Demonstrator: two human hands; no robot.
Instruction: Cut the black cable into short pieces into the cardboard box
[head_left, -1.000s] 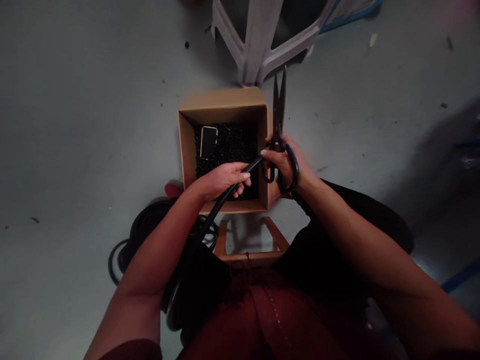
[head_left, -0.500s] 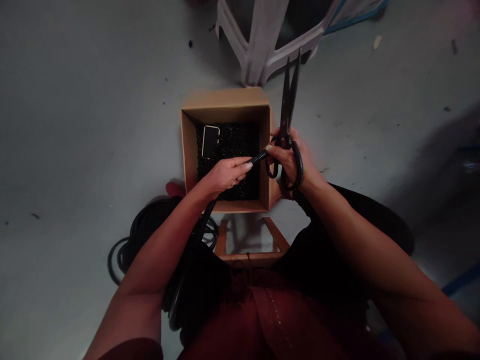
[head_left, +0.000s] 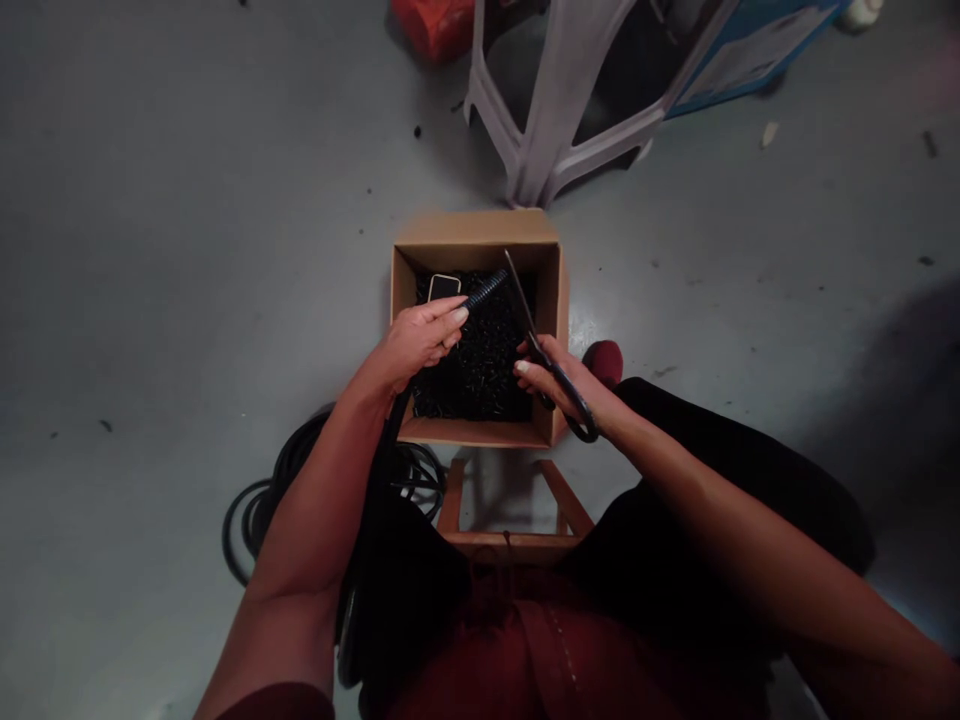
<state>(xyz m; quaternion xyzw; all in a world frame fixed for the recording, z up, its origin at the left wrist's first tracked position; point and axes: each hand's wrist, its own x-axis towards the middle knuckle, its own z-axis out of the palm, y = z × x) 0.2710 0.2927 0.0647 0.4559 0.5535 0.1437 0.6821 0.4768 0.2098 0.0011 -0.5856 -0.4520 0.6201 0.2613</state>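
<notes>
My left hand [head_left: 420, 342] is closed around a black ribbed tube [head_left: 486, 290], whose end points up and to the right over the cardboard box [head_left: 480, 432]. Black scissors [head_left: 522, 298] are gripped in my right hand [head_left: 564, 368], with my fingers at the handles. Their blades reach up to the tube's free end; whether they touch it I cannot tell. Many small black pieces [head_left: 480, 375] cover the bottom of the box. A phone [head_left: 444, 289] with a pale rim lies on them, partly hidden by my left hand.
Coils of black tubing [head_left: 238, 520] lie on the floor left of my legs. A wooden stool [head_left: 562, 498] is below me. Beyond the box stand a pale plastic stool [head_left: 536, 140] and a blue container [head_left: 757, 55], with a red bag [head_left: 436, 28] nearby.
The scissors have swung from pointing away, clear of the tube, to lean left with their blades at its end. My right hand has let go of the tube's tip and dropped lower.
</notes>
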